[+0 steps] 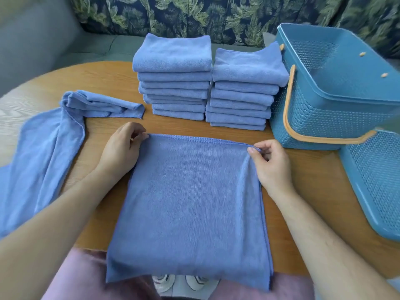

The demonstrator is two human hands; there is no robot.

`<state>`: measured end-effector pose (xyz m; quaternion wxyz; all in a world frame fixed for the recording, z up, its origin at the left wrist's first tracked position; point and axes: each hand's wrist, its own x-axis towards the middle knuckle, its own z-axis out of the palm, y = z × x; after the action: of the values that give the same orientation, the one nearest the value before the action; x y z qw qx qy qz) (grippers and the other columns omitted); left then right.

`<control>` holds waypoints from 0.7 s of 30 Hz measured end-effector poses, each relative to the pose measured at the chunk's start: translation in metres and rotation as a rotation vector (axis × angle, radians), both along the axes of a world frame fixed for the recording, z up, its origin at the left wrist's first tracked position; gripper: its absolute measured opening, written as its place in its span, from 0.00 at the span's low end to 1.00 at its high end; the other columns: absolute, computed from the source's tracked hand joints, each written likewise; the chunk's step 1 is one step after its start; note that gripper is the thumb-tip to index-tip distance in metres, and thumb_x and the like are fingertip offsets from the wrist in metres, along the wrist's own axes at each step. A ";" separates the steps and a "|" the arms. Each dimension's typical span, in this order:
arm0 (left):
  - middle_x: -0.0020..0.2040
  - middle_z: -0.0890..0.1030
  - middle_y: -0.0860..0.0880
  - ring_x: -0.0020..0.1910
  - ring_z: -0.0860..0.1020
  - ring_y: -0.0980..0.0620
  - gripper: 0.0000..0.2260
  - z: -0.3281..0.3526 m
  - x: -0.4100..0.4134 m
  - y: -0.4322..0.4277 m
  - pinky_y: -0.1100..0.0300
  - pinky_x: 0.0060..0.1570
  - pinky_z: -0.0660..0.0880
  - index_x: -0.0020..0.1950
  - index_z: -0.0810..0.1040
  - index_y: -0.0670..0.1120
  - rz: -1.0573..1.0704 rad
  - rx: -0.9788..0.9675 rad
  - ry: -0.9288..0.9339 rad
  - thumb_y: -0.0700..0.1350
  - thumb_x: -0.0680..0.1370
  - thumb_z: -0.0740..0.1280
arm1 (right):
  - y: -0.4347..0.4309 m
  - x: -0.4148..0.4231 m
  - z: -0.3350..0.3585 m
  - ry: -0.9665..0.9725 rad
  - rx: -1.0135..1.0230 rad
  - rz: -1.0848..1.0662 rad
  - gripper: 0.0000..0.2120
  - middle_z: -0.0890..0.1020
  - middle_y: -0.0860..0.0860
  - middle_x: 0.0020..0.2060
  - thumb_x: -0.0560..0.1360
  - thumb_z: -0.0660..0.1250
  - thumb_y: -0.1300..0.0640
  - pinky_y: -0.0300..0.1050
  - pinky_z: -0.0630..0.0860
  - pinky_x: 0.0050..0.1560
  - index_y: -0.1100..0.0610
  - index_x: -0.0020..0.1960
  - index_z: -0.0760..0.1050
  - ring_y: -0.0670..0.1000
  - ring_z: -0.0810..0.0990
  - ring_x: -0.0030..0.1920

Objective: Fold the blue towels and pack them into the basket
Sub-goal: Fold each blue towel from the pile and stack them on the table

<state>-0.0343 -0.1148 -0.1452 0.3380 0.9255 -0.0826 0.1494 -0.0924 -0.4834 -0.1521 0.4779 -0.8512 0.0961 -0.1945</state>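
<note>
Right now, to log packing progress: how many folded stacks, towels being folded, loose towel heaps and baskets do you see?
Folded towel stacks: 2
Towel pinched by left hand and right hand: 1
Loose towel heap: 1
Blue baskets: 2
Total: 6

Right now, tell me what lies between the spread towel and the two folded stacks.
In the head view, only a bare strip of wooden table separates the spread towel from the left stack and the right stack.
</note>
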 end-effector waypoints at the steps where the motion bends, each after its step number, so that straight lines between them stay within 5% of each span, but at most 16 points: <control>1: 0.46 0.78 0.51 0.48 0.73 0.53 0.07 -0.002 0.001 0.001 0.64 0.47 0.65 0.58 0.78 0.44 0.000 0.006 0.004 0.41 0.81 0.67 | -0.001 0.002 -0.001 0.006 0.014 0.016 0.07 0.80 0.42 0.42 0.76 0.74 0.58 0.29 0.71 0.46 0.53 0.52 0.79 0.37 0.77 0.42; 9: 0.50 0.80 0.46 0.53 0.74 0.51 0.03 0.000 -0.003 0.004 0.68 0.50 0.64 0.51 0.80 0.43 -0.021 0.032 0.045 0.38 0.80 0.66 | 0.002 0.008 0.000 0.077 -0.116 0.081 0.04 0.82 0.45 0.45 0.77 0.71 0.59 0.31 0.70 0.47 0.51 0.49 0.82 0.39 0.77 0.45; 13: 0.48 0.78 0.49 0.53 0.75 0.46 0.06 0.017 -0.012 0.004 0.60 0.52 0.66 0.48 0.75 0.49 -0.029 -0.033 0.139 0.38 0.81 0.64 | 0.007 -0.005 0.025 0.184 -0.026 0.080 0.03 0.81 0.42 0.41 0.78 0.71 0.58 0.30 0.68 0.43 0.51 0.49 0.81 0.37 0.77 0.41; 21: 0.51 0.80 0.47 0.52 0.76 0.47 0.06 0.110 -0.012 0.003 0.53 0.52 0.70 0.53 0.76 0.47 -0.032 -0.138 -0.014 0.39 0.81 0.62 | 0.001 -0.012 0.126 0.016 -0.088 0.029 0.01 0.81 0.42 0.39 0.77 0.71 0.55 0.36 0.71 0.43 0.49 0.47 0.81 0.42 0.77 0.40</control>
<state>-0.0460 -0.1120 -0.0354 0.4026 0.8976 -0.0893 0.1559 -0.1046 -0.4820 -0.0256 0.4419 -0.8743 0.0791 -0.1847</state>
